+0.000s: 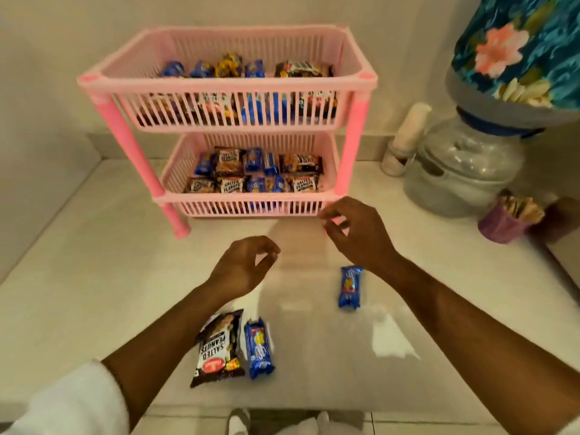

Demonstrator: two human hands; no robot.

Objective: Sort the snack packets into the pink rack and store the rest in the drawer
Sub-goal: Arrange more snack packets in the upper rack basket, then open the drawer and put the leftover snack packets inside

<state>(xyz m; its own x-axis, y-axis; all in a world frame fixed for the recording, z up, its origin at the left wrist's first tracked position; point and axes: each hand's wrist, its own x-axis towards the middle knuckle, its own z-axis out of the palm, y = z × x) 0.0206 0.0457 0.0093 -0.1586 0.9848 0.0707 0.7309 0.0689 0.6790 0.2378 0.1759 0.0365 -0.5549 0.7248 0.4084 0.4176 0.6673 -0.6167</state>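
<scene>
Packets: peanut packet (219, 348) and two blue packets (259, 348), (350, 287) lie on worktop (94, 277); judged light, crinkly, slippery; best pinched mid-body.
Grip: left hand (241, 268) and right hand (354, 230) loosely curled, nothing held.

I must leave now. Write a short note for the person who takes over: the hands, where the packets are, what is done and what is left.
Left hand: above the counter, fingers loosely curled, holds nothing.
Right hand: in front of the rack's lower tier, holds nothing.
Pink rack: both tiers already hold many packets.
Left on the counter: peanut packet with a blue packet beside it, near the left forearm; a second blue packet under the right wrist.
To do: sort these three into the rack or the drawer. No drawer is in view.
</scene>
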